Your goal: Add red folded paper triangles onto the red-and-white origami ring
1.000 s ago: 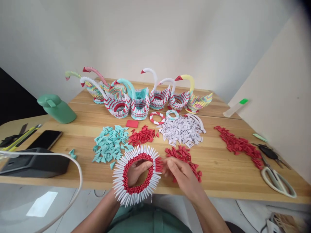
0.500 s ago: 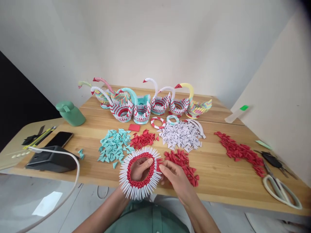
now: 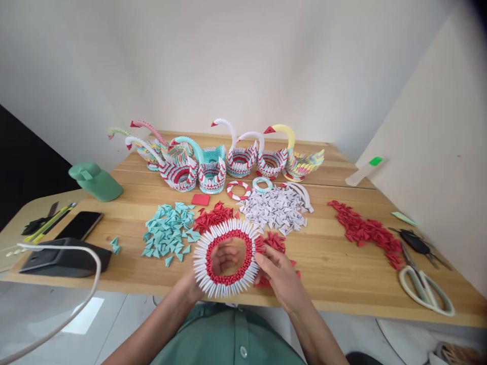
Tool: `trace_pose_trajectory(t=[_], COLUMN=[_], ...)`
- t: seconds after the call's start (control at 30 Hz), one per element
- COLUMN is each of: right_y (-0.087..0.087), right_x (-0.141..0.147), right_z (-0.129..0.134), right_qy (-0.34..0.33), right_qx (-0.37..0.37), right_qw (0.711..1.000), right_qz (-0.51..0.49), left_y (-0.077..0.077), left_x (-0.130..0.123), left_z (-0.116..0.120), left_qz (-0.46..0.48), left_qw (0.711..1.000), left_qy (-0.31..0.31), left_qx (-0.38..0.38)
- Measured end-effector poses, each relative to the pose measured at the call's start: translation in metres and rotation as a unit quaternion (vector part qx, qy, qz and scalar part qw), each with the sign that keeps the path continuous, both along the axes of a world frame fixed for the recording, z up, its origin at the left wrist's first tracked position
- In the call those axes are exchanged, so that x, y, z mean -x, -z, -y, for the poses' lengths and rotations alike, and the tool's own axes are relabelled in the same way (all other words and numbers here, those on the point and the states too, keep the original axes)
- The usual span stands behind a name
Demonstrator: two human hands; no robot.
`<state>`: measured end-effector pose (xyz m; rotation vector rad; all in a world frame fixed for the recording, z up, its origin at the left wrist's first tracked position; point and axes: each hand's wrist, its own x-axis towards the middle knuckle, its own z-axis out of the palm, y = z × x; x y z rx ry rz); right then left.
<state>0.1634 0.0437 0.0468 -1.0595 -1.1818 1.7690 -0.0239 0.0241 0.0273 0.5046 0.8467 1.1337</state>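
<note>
The right hand (image 3: 280, 274) had its grip clamped on the paper ring (image 3: 227, 279), over the near edge of the counter (image 3: 342, 281). Whether the left hand (image 3: 227, 255), behind it, gripped was unclear. Gentle, even pressure seemed best.

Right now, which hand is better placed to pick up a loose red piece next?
Probably the right hand: it touches the spiky ring, close to loose red pieces; the left hand shows through the ring's opening.
</note>
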Motion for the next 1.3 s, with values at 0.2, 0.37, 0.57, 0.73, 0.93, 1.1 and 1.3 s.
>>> trace_pose_trajectory(t=[0.2,0.37,0.57,0.73,0.93,1.1,1.3], right_y=[0.004,0.006,0.007,0.009,0.008,0.005,0.010], right_x=[-0.006,-0.002,0.001,0.004,0.005,0.003,0.004], right_z=[-0.005,-0.001,0.003,0.005,0.006,0.007,0.007], right_qy=[0.034,0.029,0.025,0.040,0.036,0.037,0.028], right_qx=[0.017,0.062,0.093,0.118,0.134,0.135,0.131], right_qw=[0.999,0.997,0.990,0.983,0.979,0.978,0.978], right_qz=[0.025,-0.041,-0.107,-0.132,-0.147,-0.153,-0.159], left_y=[-0.011,-0.011,-0.010,-0.010,-0.011,-0.013,-0.012], left_x=[0.016,0.015,0.012,0.013,0.011,0.009,0.010], left_z=[0.010,0.010,0.011,0.011,0.009,0.007,0.006], left_qz=[0.107,0.071,0.130,0.170,0.202,0.211,0.220], left_qw=[0.992,0.994,0.989,0.982,0.976,0.974,0.973], left_qy=[-0.064,-0.070,-0.030,-0.010,-0.007,-0.011,-0.016], left_qx=[0.027,0.042,0.061,0.076,0.076,0.077,0.066])
